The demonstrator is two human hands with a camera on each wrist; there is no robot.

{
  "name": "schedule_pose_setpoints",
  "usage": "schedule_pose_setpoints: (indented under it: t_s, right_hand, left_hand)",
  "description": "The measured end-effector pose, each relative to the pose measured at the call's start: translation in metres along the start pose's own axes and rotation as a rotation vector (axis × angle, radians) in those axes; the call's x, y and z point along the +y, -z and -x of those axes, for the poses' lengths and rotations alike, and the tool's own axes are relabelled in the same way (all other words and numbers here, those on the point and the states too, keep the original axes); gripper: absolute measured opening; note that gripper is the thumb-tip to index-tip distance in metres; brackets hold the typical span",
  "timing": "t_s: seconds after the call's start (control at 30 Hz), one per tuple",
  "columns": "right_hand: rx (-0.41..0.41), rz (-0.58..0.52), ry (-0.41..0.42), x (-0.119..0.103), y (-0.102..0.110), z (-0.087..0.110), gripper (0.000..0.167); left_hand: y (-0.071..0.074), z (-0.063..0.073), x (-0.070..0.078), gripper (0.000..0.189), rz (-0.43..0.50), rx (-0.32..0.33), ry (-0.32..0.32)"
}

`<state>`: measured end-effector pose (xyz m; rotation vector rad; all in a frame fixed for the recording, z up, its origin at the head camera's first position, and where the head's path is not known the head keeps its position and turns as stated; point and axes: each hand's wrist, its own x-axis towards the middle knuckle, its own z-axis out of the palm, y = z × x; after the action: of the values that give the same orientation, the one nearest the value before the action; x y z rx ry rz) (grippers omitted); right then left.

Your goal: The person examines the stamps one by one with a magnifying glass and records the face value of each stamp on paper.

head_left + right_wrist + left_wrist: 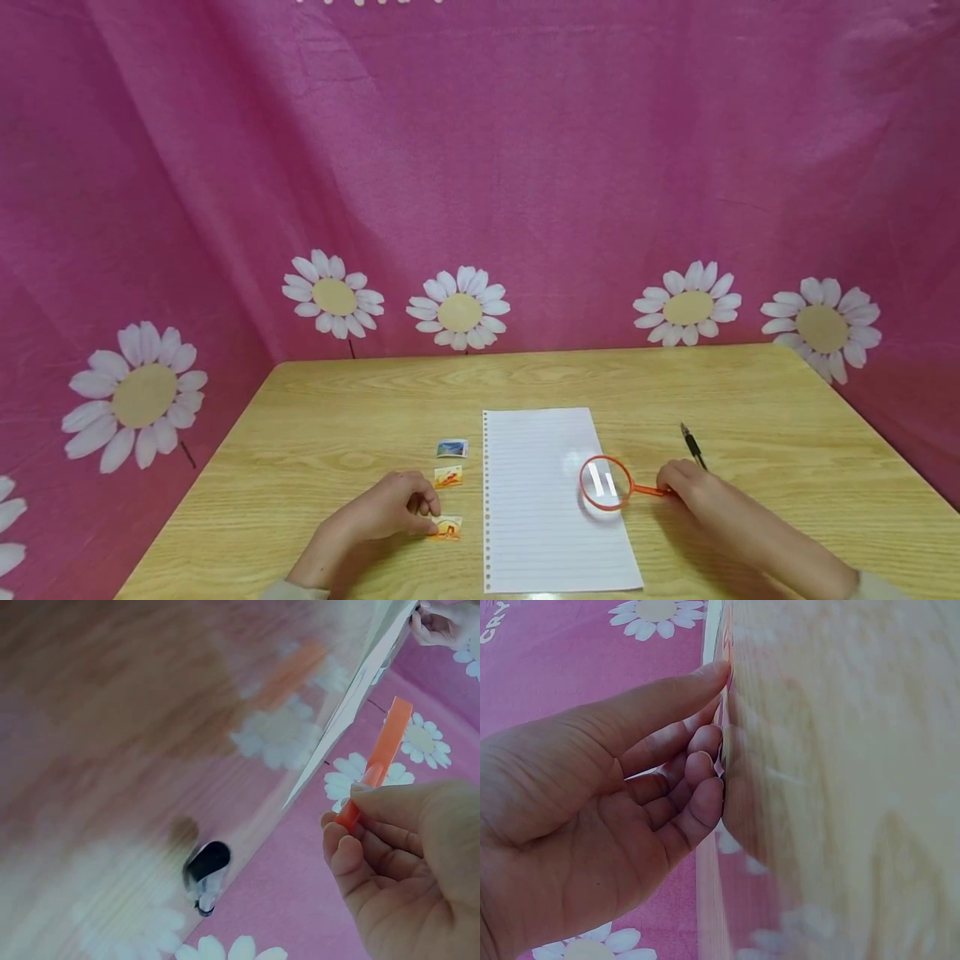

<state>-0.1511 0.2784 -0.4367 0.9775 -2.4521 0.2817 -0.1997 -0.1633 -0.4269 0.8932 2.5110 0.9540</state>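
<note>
Three small stamp-like picture cards stand in a column left of the lined paper: a blue one (452,448), a yellow-orange one (448,477) and the nearest orange one (447,528). My left hand (397,507) has its thumb and curled fingers at the left edge of the nearest card. Those fingertips (705,791) are right at the tabletop in the left wrist view. An orange-rimmed magnifying glass (632,487) reaches over the right edge of the paper. Its handle (390,739) is pinched between the thumb and fingers of my right hand (692,487).
A sheet of lined, hole-punched paper (547,533) lies mid-table. Beyond my right hand a black pen (693,446) rests on the wooden table (360,392). Pink cloth (525,167) with white daisies hangs behind and at the sides.
</note>
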Motion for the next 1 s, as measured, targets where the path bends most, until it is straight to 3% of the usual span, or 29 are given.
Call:
schedule_pose_setpoints:
  t_s: [0.63,1.0]
  right_hand:
    - [0.011,-0.002,-0.091,0.012,0.010,0.015,0.033]
    - [0.048,0.009,-0.328,0.006,0.008,0.004,0.025]
  left_hand:
    - [0.000,0.000,0.000,0.013,0.033,-0.016,0.031]
    - [0.000,0.000,-0.001,0.013,0.039,-0.021,0.028]
